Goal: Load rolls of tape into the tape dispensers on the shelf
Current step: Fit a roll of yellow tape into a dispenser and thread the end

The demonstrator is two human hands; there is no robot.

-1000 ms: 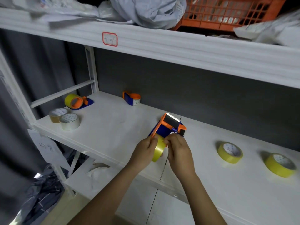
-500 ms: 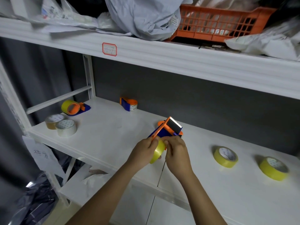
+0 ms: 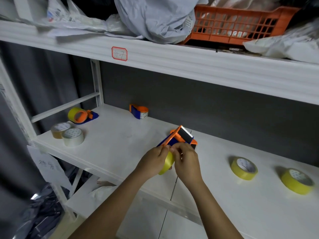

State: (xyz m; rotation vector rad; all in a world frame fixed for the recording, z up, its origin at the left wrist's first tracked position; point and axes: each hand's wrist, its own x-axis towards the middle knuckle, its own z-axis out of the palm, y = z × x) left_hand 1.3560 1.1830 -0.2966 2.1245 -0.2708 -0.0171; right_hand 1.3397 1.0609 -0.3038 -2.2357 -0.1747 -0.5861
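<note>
An orange and blue tape dispenser with a toothed blade sits at the middle of the white shelf, tilted up. A yellow tape roll stands on edge in its near end. My left hand grips the roll's left side. My right hand curls over its right side, fingertips pinching at the roll's top beside the left thumb. Two more yellow rolls lie flat to the right. A loaded dispenser and an empty one sit at the back left.
A brown roll and a clear roll lie at the shelf's left front corner. The upper shelf carries plastic bags and an orange crate. A lower shelf and dark bags sit below left.
The dispenser's front has tipped up a little and my fingertips have closed together at the top of the roll. The view has shifted slightly downward.
</note>
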